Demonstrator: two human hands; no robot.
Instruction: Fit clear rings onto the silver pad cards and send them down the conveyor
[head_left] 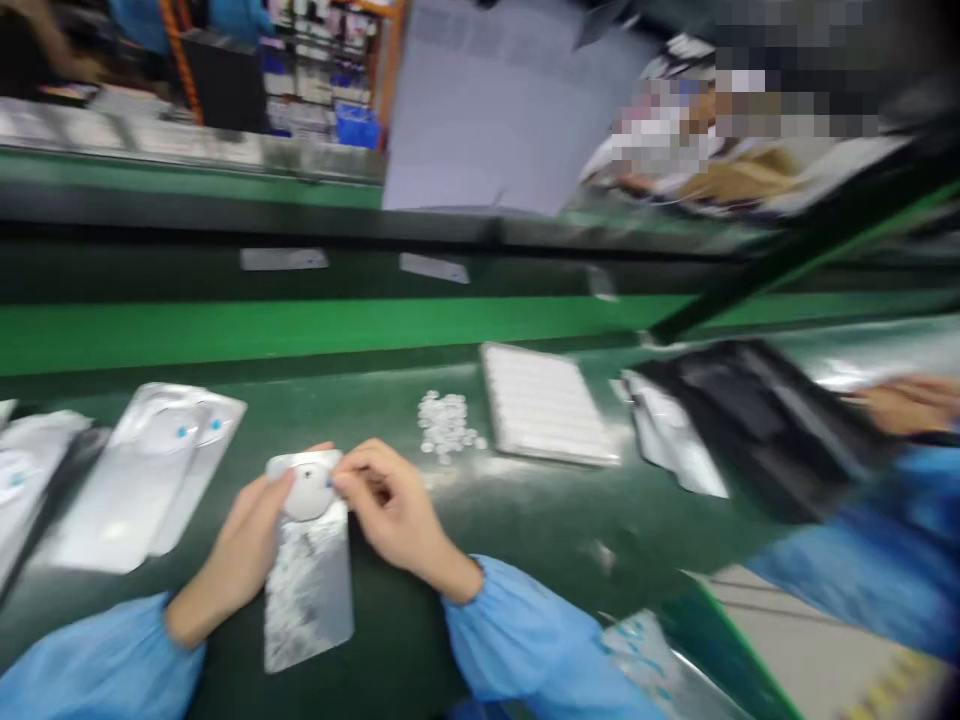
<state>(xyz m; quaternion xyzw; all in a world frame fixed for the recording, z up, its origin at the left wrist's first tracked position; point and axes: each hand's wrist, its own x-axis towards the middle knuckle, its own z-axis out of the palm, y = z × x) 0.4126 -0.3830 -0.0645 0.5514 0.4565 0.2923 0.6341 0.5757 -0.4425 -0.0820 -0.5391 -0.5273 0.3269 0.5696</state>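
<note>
A silvery phone back cover, with a round white disc near its top, is held slightly tilted above the green table. My left hand grips its upper left edge, the thumb lying beside the disc. At the disc's right side, my right hand has thumb and finger pinched on a small blue tab. Whether the tab is coming off the disc is too blurred to tell. To the left lie similar back covers, overlapping, with blue tabs on their discs. A pile of small clear round pieces lies beyond my right hand.
A white tray-like block lies behind the pile. Further right are silvery pouches and a black bag, near another person's hand and blue sleeve. Used blue-tabbed film lies at the lower right. A green ledge runs behind.
</note>
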